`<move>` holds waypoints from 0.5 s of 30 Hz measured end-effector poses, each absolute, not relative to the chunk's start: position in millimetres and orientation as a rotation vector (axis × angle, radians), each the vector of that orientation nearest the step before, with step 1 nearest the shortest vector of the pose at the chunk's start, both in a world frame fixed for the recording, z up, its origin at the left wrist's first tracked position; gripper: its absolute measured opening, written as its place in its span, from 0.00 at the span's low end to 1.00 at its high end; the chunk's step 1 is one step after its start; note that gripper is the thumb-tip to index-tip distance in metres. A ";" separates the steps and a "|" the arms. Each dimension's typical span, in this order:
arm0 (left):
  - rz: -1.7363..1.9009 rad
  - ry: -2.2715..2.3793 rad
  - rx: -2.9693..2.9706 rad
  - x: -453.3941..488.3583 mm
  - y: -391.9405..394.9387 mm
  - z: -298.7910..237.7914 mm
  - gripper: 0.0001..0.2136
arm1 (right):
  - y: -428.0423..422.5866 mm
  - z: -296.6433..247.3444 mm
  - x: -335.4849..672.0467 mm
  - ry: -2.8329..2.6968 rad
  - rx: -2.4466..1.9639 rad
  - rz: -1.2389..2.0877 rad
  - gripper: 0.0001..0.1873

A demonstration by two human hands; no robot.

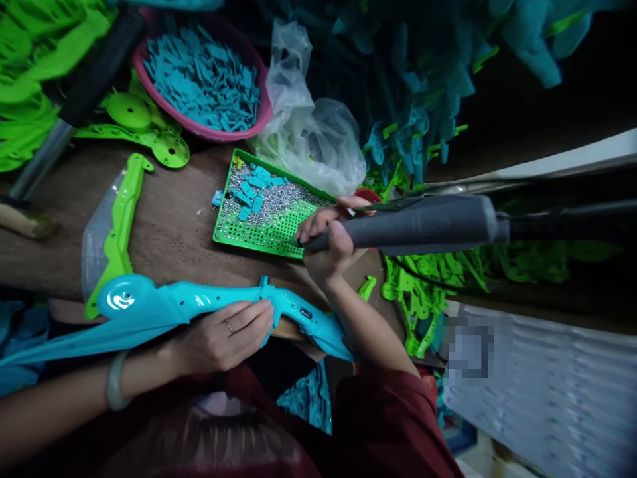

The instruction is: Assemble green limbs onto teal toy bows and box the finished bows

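Note:
My left hand (226,335), with a ring and a bangle on the arm, grips a long glossy blue plastic part (199,297) by its middle. The part lies across the near edge of the table, its left end running out of view. In my right hand (331,242) is a grey cylindrical power screwdriver (423,224), held level with its tip to the left and its cord end to the right. This hand is over the right end of a green perforated basket (263,232), which holds many small silver screws (288,199) and several small blue pieces (249,192).
A pink basin (223,136) of small blue pieces and a clear plastic bag (323,146) stand behind the basket. A green part with a clear blade (119,226) lies left, near a black-handled hammer (64,126). Green parts (418,299) pile up at right.

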State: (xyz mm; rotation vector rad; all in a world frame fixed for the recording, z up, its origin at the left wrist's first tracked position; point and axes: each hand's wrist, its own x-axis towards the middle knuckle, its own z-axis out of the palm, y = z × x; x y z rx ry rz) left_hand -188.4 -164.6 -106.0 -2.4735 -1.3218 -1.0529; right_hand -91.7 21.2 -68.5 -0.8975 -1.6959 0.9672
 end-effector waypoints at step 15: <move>-1.109 -1.371 -2.380 -186.5 -172.8 -122.1 0.09 | 14.7 -54.5 -78.3 -2.063 -1.008 0.949 0.32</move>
